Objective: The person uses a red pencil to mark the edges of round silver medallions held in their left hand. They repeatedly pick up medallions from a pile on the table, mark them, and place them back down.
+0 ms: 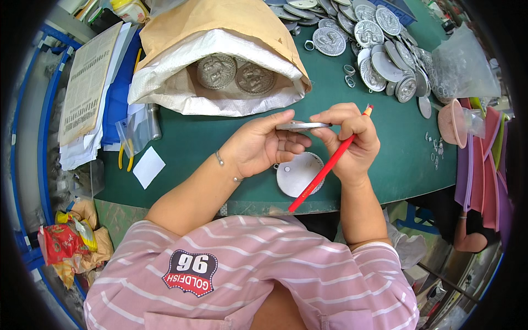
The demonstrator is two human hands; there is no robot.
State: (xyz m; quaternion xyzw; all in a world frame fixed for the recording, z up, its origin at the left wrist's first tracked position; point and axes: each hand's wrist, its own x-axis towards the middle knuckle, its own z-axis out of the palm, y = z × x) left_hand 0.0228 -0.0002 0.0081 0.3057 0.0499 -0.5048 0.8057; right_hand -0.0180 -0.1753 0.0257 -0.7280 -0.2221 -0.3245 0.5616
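A round silver medal (301, 126) is held nearly edge-on above the table's front part. My left hand (264, 144) is closed on its left edge, thumb on top and fingers curled below. My right hand (352, 135) pinches the right edge between thumb and finger. That same hand also grips a red pencil (323, 169), which slants down toward me. Below the hands, a second medal (294, 180) lies on the green table with its plain side up, partly covered by the pencil. The underside of the held medal is hidden.
An opened paper sack with white lining (220, 104) holds embossed medals. Many loose medals (368, 33) are heaped at the back right, with metal rings (349, 76) beside them. Papers (91, 88), a white card (148, 168) and a pink cup (452, 124) lie around. Another person's arm (469, 241) shows at right.
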